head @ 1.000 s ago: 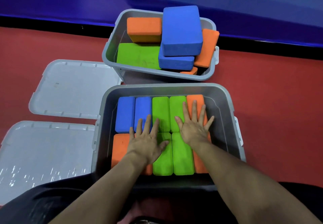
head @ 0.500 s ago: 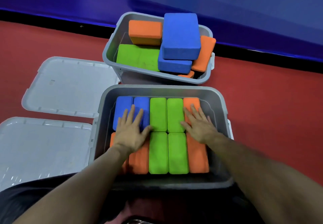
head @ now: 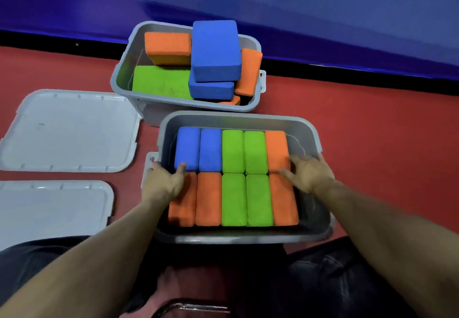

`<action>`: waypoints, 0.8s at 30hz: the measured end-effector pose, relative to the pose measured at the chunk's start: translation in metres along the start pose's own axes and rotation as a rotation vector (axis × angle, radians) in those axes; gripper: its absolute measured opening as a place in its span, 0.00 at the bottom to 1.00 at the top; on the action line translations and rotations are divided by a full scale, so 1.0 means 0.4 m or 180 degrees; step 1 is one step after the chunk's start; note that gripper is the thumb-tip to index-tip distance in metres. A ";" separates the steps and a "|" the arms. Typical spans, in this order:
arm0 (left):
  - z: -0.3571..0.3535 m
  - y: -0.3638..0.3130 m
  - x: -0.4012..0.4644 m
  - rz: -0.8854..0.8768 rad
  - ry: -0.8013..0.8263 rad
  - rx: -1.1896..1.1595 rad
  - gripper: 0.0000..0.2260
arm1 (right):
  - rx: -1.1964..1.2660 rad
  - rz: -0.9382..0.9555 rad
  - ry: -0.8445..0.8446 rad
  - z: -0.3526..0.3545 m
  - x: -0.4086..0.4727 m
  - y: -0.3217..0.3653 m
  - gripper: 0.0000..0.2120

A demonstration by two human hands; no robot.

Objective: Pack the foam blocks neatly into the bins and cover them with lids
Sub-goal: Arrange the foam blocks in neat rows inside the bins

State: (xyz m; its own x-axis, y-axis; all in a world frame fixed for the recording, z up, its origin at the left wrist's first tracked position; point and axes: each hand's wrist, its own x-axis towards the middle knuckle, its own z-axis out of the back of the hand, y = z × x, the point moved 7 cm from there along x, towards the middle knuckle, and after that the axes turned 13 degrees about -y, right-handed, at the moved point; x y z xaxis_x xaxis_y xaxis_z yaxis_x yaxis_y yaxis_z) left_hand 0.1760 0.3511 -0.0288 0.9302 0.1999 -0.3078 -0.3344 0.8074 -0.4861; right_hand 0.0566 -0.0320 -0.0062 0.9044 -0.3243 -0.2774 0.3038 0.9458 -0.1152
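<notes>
The near grey bin holds two tidy rows of upright foam blocks: blue, green and orange. My left hand is at its left wall, with the thumb inside against a blue block and the fingers curled over the rim by the side latch. Between the right-hand orange blocks and the right wall lies my right hand, fingers spread and blurred. Behind it, the far grey bin holds loosely piled blocks, and a big blue one sticks up above the rim.
Two pale grey lids lie flat on the red floor to the left, one farther away and one nearer. A blue wall panel with a black base strip runs behind the bins. My dark-trousered knees are at the bottom.
Both hands have slid off the middle of the packed blocks and outward, the left to the bin's left rim and the right to its right side. The view has shifted left.
</notes>
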 end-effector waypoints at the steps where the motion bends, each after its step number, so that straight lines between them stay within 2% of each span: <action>1: -0.031 -0.052 -0.026 -0.0168 0.0122 -0.0128 0.35 | 0.0163 0.0026 -0.0151 0.014 0.008 -0.004 0.34; 5: -0.167 -0.232 -0.151 -0.0574 0.0707 -0.0664 0.26 | 0.0887 0.0498 -0.0412 0.068 0.040 0.064 0.29; 7: -0.249 -0.297 -0.205 -0.0593 0.1263 -0.1016 0.21 | 0.1059 0.0683 -0.0436 0.073 0.044 0.099 0.27; 10: -0.356 -0.359 -0.269 -0.0446 0.2220 -0.1489 0.19 | 0.1066 0.0618 -0.0090 0.034 0.051 0.096 0.27; 12: -0.384 -0.395 -0.292 -0.0538 0.2467 -0.1618 0.16 | 0.0945 0.0541 0.0109 0.004 0.053 0.072 0.27; 13: -0.387 -0.406 -0.294 -0.0513 0.2475 -0.1702 0.16 | 0.0900 0.0515 0.0160 -0.008 0.053 0.061 0.28; 18: -0.356 -0.363 -0.197 0.0617 0.1910 -0.2588 0.18 | 0.0782 0.0520 0.0074 -0.025 0.040 0.059 0.34; 22: -0.296 -0.317 -0.087 0.1352 0.1577 -0.3274 0.12 | 0.0908 0.0114 0.0117 -0.031 0.040 0.039 0.27; 24: -0.265 -0.310 -0.028 0.1529 0.1468 -0.3599 0.14 | 0.0936 -0.0148 0.0176 -0.035 0.038 0.017 0.27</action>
State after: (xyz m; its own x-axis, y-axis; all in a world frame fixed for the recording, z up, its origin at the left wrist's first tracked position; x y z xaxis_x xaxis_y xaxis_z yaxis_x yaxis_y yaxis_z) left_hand 0.1908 0.1900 -0.0517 0.6220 -0.0536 -0.7812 -0.7666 -0.2445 -0.5937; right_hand 0.0684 -0.0307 -0.0245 0.8722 -0.3604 -0.3307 0.4256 0.8924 0.1499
